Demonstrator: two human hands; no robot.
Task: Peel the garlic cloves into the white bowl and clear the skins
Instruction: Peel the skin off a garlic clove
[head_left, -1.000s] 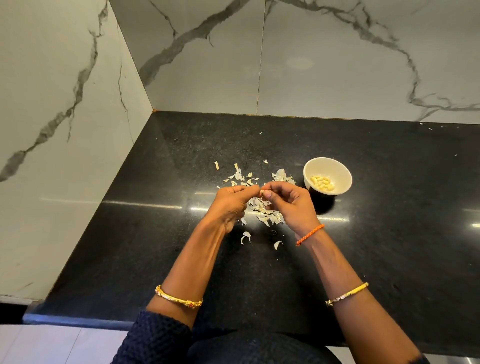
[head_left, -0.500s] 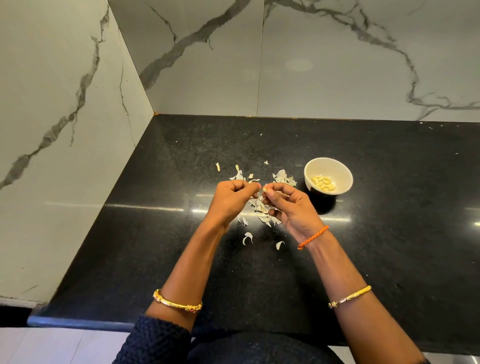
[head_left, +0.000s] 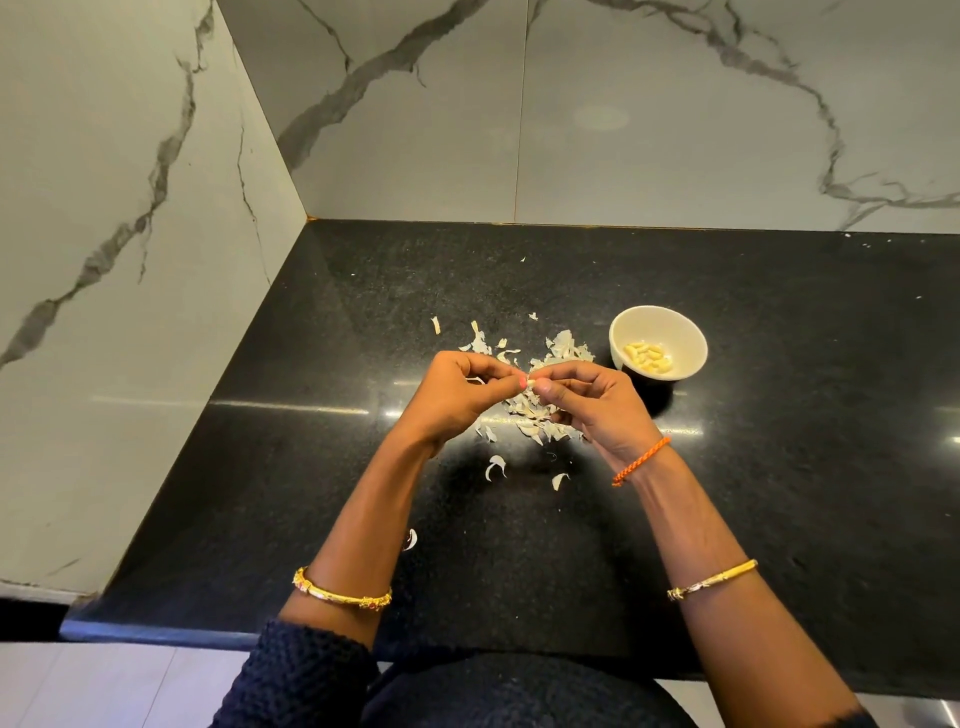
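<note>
My left hand (head_left: 457, 397) and my right hand (head_left: 597, 408) meet fingertip to fingertip above the black countertop. Between the thumbs and fingers of both hands a small pale garlic clove (head_left: 531, 383) is pinched; most of it is hidden. Below and behind the hands lies a scattered pile of papery garlic skins (head_left: 535, 410). The white bowl (head_left: 675, 325) stands just right of my right hand and holds several peeled yellowish cloves (head_left: 649, 357).
The black granite countertop (head_left: 779, 467) fills a corner between two marble-patterned walls (head_left: 130, 260). Loose skin flakes lie nearer me (head_left: 496, 466) and by my left forearm (head_left: 410, 540). The counter's front edge (head_left: 156, 631) runs along the bottom left.
Both hands stay together over the skins, shifting slightly; the fingertips have worked at the clove, and my right hand has turned a little.
</note>
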